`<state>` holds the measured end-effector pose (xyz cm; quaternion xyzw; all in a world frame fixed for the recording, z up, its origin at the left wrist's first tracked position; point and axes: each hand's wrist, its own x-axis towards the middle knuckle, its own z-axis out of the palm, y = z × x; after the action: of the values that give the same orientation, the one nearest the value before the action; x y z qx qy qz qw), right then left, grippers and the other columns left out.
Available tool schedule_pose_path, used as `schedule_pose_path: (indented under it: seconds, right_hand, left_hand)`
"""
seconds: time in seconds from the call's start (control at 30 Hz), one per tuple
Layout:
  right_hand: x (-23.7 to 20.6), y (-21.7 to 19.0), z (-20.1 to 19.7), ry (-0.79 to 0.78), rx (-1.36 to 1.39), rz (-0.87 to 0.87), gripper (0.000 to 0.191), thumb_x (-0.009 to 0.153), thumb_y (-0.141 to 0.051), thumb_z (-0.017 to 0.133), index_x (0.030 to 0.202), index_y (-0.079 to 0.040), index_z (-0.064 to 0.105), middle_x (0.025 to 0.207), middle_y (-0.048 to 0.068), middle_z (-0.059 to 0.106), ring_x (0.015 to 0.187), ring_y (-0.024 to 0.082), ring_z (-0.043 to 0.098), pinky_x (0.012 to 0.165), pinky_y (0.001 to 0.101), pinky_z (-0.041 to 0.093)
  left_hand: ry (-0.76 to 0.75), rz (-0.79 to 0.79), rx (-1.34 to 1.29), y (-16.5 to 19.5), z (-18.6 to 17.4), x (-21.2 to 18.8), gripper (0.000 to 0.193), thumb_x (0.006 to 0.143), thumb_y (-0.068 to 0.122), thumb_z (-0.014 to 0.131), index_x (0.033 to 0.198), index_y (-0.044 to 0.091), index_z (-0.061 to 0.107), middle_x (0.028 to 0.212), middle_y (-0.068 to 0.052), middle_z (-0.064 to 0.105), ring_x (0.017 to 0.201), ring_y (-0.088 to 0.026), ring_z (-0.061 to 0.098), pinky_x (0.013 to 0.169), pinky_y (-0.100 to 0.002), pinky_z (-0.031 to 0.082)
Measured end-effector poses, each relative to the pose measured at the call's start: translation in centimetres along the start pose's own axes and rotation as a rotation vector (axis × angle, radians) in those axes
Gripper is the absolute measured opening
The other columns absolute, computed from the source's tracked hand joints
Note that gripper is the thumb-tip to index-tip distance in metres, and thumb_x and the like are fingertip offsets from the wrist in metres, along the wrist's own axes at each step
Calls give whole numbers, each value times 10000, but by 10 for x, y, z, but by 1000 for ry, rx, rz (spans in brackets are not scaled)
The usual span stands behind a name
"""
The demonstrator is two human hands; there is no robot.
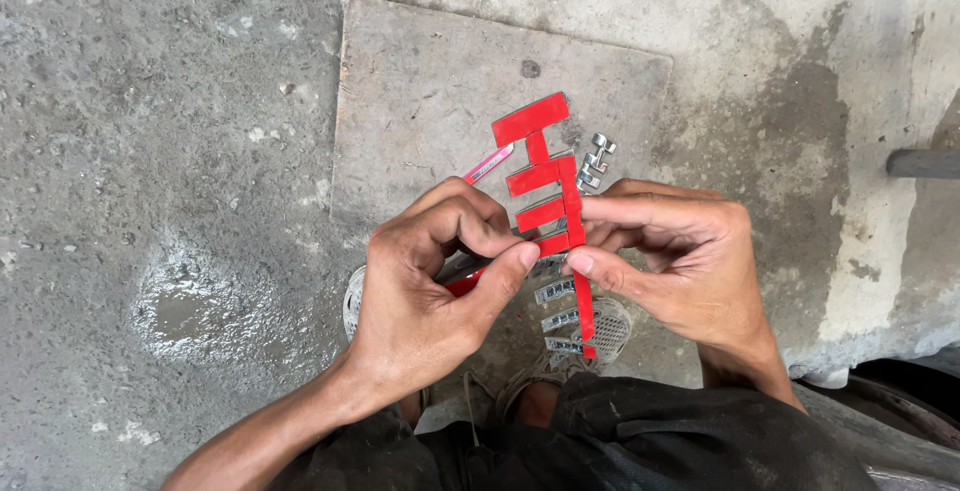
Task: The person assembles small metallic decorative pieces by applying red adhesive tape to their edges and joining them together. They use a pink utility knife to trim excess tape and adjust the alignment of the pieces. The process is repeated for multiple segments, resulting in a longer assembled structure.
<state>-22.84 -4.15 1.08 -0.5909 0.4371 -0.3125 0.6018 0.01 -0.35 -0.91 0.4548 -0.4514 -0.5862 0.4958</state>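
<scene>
The left hand (425, 286) and the right hand (665, 261) meet in the middle of the view. Both grips are closed in a pinch on one red strip (565, 221). The left thumb and first finger press it at about 9 o'clock, and the right thumb and finger press it at 3 o'clock.

The red strip looks smooth and shiny, like sticky tape backing. It has a long thin spine with flat bars sticking out to the left, like a comb. The widest bar is at 12 o'clock.

Small grey metal blocks (556, 293) hang on it lower down, at 6 o'clock. They look ribbed, but they are too small to see well. More shiny metal blocks (596, 159) lie just past the fingertips at 1 o'clock.

A pink thin tool (489, 163) pokes out at 11 o'clock. The left hand hides most of it.

Under the hands lies a flat grey slab (430, 101) on a rough, stained concrete floor (150, 151). A wet patch (185, 316) shines at 8 o'clock. Mesh shoes (612, 326) and dark trousers (640, 441) show at 6 o'clock, partly hidden.
</scene>
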Motion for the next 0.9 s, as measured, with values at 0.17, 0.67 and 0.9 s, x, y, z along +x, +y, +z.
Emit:
schedule_pose_path:
  seconds: [0.17,0.67,0.9]
  right_hand:
    - [1,-1,1,-1,0,-4,390,850,131,769,1228,73,692,1010,176,739,881,169,734,745,280,641]
    - [2,4,4,44,1,41,304,840,109,784,1131,92,700,969,171,760,831,146,740,701,256,620]
    - [3,5,7,85,2,35,118,887,94,759,988,81,699,925,174,775,761,160,760,656,261,635]
  left_hand:
    - [19,16,-4,1,2,-1,189,927,-39,754,821,13,605,943,-54,628,861,-59,604,789,-226,528]
    - [59,-81,42,3,7,3,97,882,13,781,872,9,684,933,-41,662,770,-52,672,650,-207,580]
    - [55,-72,89,1,11,3,98,885,23,782,877,3,687,909,-30,680,728,-45,671,610,-197,561]
